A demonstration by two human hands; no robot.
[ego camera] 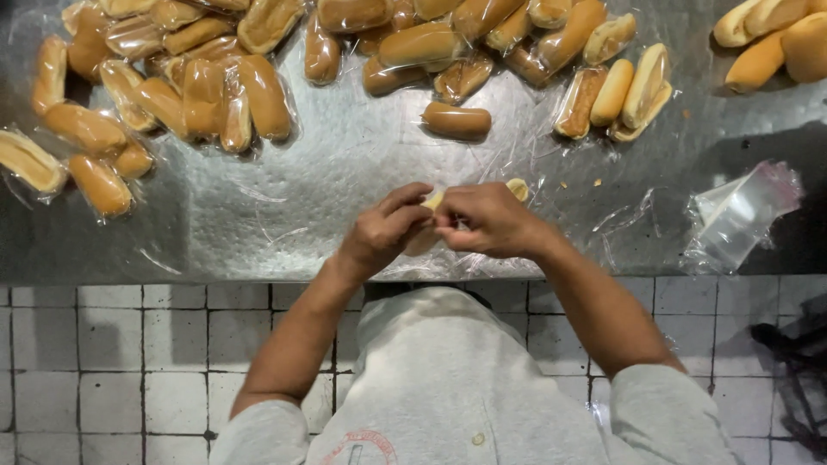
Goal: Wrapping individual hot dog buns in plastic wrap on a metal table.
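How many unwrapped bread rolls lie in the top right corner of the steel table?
4, all bare and bunched together: one farthest left, one at the top edge, one lowest and slanted, one cut off by the right edge. More may lie outside the view.

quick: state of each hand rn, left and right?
Left hand: closed, gripping the bread roll in its clear bag.
Right hand: closed on the same roll, fingers pinched at the bag.
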